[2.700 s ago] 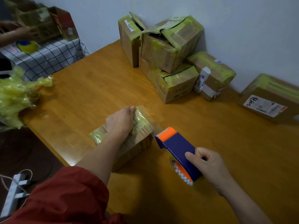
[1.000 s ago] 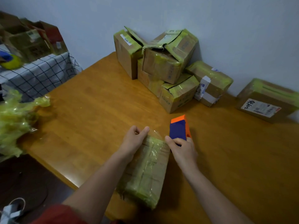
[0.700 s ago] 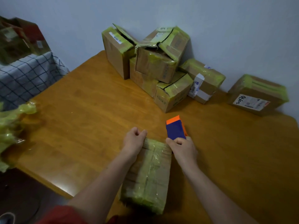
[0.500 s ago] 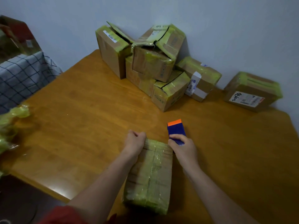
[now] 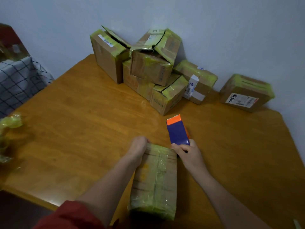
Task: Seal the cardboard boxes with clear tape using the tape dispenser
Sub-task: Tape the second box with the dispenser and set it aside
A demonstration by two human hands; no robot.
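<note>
A small cardboard box [image 5: 156,180], wrapped in yellowish clear tape, lies on the wooden table [image 5: 85,129] right in front of me. My left hand [image 5: 137,148] rests on its far left corner with the fingers curled over the far edge. My right hand [image 5: 189,154] grips the blue and orange tape dispenser [image 5: 177,132] at the box's far right corner. The dispenser's orange blade end points away from me.
A pile of several taped cardboard boxes [image 5: 148,66] leans against the wall at the back. One more box [image 5: 245,93] with a white label lies at the back right. Crumpled yellowish tape [image 5: 9,123] sits at the left table edge, beside a checked cloth [image 5: 18,80].
The box has been turned so that it lies lengthwise toward me. My right hand brought the dispenser from the near right up to the box's far right corner. My view has swung right.
</note>
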